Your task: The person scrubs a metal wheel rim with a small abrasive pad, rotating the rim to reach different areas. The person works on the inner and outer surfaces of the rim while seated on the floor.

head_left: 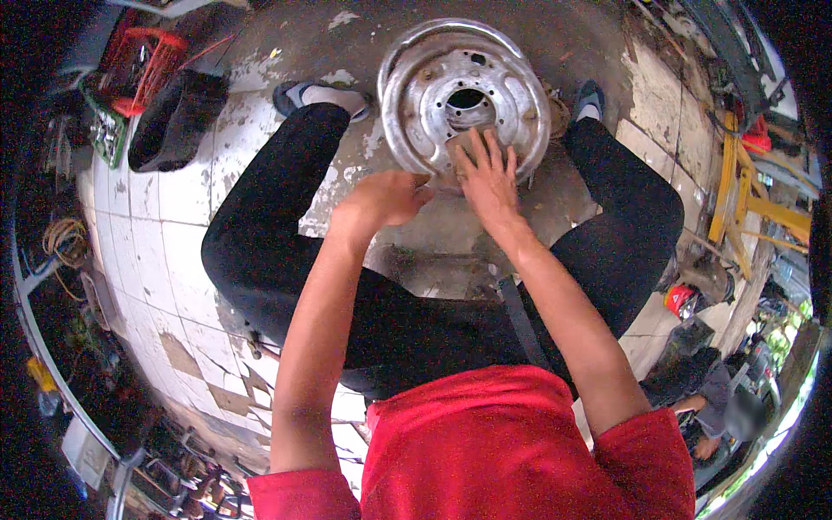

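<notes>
A bare steel wheel rim (pixel 406 104), silvery and scuffed, lies on the floor between my feet, with a round hole in its middle and smaller holes around it. At its near left edge is my left hand (pixel 383 204), fingers curled in against the metal; the fingertips are partly hidden. My right hand (pixel 490 180) lies on the near part of the rim with its fingers spread. A brownish patch shows under those fingers, and I cannot tell whether it is a thin sheet or the rim's own surface.
My bent legs in black trousers flank the rim. A red plastic item (pixel 147 65) and a dark bag-like thing (pixel 178 121) are at the far left. Yellow metal stands (pixel 737 195) and a red can (pixel 680 301) are on the right. Another person (pixel 715 403) is at the lower right.
</notes>
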A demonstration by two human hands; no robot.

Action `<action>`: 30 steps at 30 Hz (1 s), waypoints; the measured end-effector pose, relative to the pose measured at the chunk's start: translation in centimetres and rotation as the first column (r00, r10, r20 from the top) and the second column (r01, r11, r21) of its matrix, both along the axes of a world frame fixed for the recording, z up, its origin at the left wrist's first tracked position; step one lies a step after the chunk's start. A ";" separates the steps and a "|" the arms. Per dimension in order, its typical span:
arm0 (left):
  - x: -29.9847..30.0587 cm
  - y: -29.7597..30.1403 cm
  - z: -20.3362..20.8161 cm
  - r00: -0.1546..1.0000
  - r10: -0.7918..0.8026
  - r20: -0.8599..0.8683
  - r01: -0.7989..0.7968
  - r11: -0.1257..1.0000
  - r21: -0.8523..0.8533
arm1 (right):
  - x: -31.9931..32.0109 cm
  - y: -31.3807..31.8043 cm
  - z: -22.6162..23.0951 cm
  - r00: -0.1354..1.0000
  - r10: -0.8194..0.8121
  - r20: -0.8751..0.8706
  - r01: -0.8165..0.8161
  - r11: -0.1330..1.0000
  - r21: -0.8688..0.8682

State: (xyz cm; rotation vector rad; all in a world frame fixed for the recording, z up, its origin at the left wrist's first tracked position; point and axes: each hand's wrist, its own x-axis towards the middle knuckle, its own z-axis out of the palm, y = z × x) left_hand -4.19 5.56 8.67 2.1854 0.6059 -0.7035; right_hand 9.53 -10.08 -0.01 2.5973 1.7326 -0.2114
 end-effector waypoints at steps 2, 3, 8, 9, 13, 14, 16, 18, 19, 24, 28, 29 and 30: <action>-0.8 1.2 0.4 0.980 0.195 0.037 -0.181 0.955 -0.234 | 0.3 0.1 0.4 0.995 0.096 0.002 -0.096 0.995 0.022; -1.1 2.0 0.2 0.956 0.290 0.044 -0.257 0.901 -0.351 | 0.3 0.1 0.5 0.994 0.109 -0.004 -0.109 0.994 0.011; -1.3 4.8 -0.7 0.378 0.859 0.346 -0.704 0.509 -0.494 | 0.0 1.0 1.3 0.993 0.120 -0.021 -0.122 0.986 -0.114; -1.0 5.4 -0.6 0.295 0.904 0.308 -0.731 0.421 -0.537 | -0.1 1.2 1.5 0.992 0.121 -0.024 -0.123 0.983 -0.133; -0.5 6.1 -2.1 0.051 0.970 0.237 -0.667 0.210 -0.715 | -0.5 1.9 1.4 0.992 0.127 -0.010 -0.127 0.983 -0.134; -0.2 5.6 -2.0 0.008 0.961 0.276 -0.663 0.212 -0.718 | -0.8 1.8 1.3 0.992 0.123 -0.006 -0.123 0.985 -0.121; 0.1 5.8 -3.2 0.056 0.947 0.317 -0.679 0.268 -0.683 | -0.4 3.2 0.7 0.991 0.135 -0.007 -0.135 0.986 -0.101; 0.2 5.5 -3.5 0.092 0.935 0.344 -0.700 0.306 -0.645 | -0.1 5.2 0.8 0.994 0.090 -0.058 -0.099 0.981 -0.167; 0.2 5.3 -3.3 0.106 0.932 0.346 -0.724 0.311 -0.616 | -0.2 6.1 1.2 0.996 0.053 -0.068 -0.065 0.981 -0.184; 0.2 4.9 -3.9 0.058 0.912 0.405 -0.777 0.297 -0.556 | -0.1 5.3 0.9 0.995 -0.001 -0.100 -0.022 0.974 -0.227; 0.2 5.1 -4.9 0.087 0.915 0.393 -0.781 0.308 -0.543 | -0.4 3.8 1.3 0.995 -0.027 -0.093 0.000 0.958 -0.286; 0.3 5.1 -5.1 0.102 0.923 0.371 -0.764 0.312 -0.566 | -0.3 3.8 1.2 0.996 0.000 -0.087 -0.023 0.963 -0.267; 0.4 5.1 -5.4 0.105 0.905 0.413 -0.775 0.334 -0.536 | -0.2 3.9 1.1 0.996 0.026 -0.081 -0.046 0.968 -0.248</action>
